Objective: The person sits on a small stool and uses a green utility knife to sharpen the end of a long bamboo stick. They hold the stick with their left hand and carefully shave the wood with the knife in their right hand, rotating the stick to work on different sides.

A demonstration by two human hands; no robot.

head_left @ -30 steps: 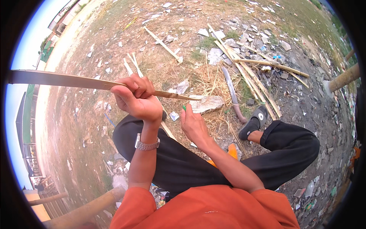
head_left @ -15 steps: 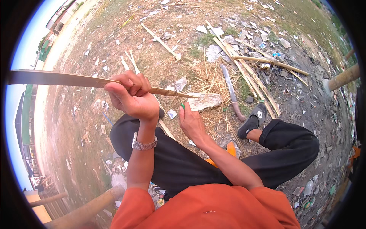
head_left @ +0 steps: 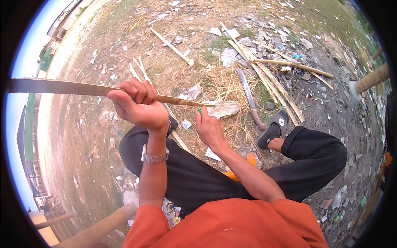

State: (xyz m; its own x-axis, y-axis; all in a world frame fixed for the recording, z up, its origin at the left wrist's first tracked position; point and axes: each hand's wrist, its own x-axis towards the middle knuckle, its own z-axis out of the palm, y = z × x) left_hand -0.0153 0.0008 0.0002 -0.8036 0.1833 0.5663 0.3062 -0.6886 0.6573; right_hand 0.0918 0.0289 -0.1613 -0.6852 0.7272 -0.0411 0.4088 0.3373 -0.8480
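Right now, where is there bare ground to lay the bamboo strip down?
Barest is the dusty earth left of the left hand and bamboo strip, with only small scraps. Ahead, dry straw, the long knife and the split bamboo pile crowd the ground.

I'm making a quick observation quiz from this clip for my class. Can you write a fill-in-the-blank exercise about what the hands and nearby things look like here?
1. The left hand grips a long, flat strip of split bamboo that points toward the picture's ____ edge.
2. The right hand holds a small tool with a ____ handle at the strip's tip.
3. The metal wristwatch sits on the ____ wrist.
4. The long machete lies on the dry ____.

Missing words: left; green; left; grass
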